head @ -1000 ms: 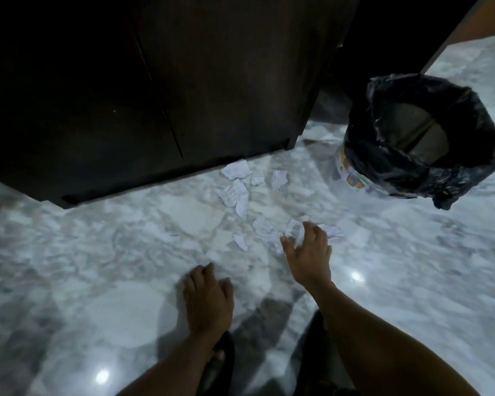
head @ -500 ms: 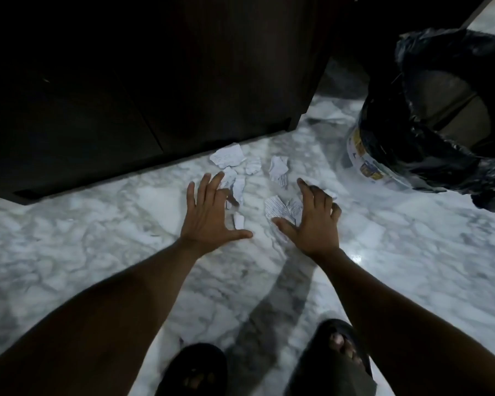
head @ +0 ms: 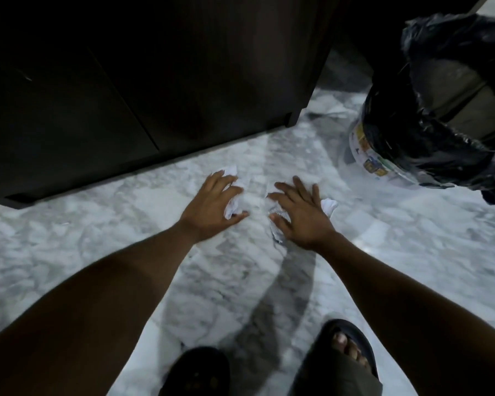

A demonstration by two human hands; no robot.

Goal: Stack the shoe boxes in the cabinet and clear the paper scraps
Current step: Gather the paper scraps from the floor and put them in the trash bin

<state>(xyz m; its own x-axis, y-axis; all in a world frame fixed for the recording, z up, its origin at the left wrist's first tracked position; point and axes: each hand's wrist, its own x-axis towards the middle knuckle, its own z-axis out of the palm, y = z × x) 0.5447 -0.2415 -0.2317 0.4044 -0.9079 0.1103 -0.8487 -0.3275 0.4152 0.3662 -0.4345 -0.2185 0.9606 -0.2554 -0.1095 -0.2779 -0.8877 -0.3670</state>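
Note:
White paper scraps lie on the marble floor in front of the dark cabinet, whose doors are closed. My left hand rests palm down on some of them, fingers curled, with paper showing under the thumb and at the fingertips. My right hand lies flat over other scraps, fingers spread; one scrap pokes out at its right side. No shoe boxes are in view.
A bin lined with a black plastic bag stands at the right, close to the cabinet's corner. My two feet in dark sandals are at the bottom edge. Bare marble floor spreads left and right.
Both hands have swept over the scattered scraps and drawn them together under the palms. The left hand, on the floor near my foot a second ago, moved forward to the paper.

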